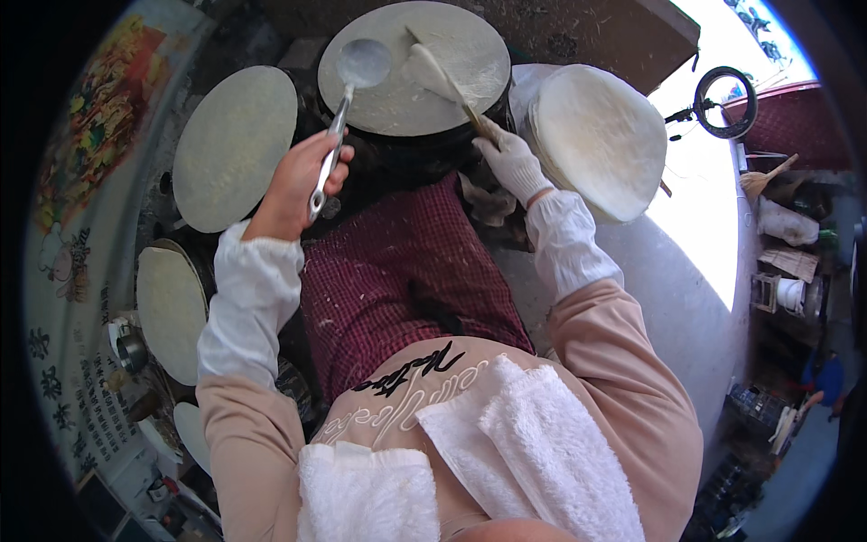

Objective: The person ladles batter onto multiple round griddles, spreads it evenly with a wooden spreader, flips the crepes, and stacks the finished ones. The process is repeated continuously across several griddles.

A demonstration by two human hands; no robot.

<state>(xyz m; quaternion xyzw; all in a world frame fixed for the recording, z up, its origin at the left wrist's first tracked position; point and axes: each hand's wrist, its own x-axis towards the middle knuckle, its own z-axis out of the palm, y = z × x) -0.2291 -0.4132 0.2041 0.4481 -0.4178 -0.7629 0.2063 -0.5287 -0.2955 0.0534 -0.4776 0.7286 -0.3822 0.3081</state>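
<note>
My bare left hand [298, 175] grips the handle of a metal ladle [364, 62]; the bowl of the ladle is over the left part of a round griddle [389, 115]. In my right hand [509, 159], which wears a white knitted glove, is the handle of a long, thin spreader [440, 68] that reaches across the griddle. Pale batter [428, 73] lies along the spreader on the griddle's surface. A stack of thin round flatbreads [599, 139] stands to the right of the griddle, close to my gloved hand.
Round griddles with pale surfaces [237, 149] stand at the left, with another [171, 315] nearer me. A banner [74, 257] with pictures and writing runs along the left. A ring light [725, 101] is at the upper right, and a small broom [765, 177] lies below it.
</note>
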